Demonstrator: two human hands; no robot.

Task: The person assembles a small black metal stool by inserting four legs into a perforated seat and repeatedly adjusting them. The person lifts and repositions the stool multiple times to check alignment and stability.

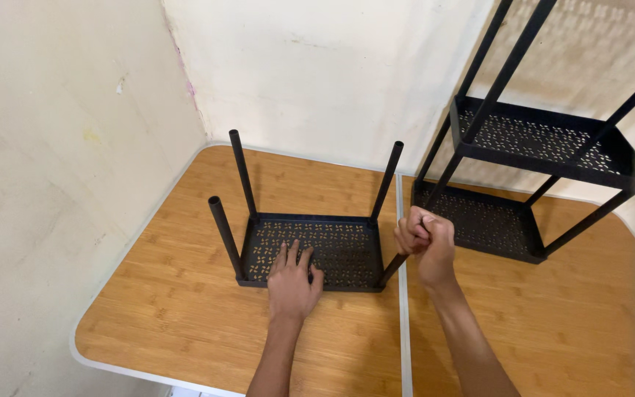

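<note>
your left hand (pixel 292 283): flat, fingers spread, pressing on tray (pixel 336 246) | your right hand (pixel 424 241): fist clenched round the near-right leg (pixel 393 267) | tray: on counter (pixel 178 309), legs up, three other legs free | rack (pixel 538 147): right, apart from tray

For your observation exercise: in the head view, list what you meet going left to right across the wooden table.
Front-left post → left hand, flat on the perforated black tray → right hand, fist closed around the front-right post → assembled black shelf rack.
</note>
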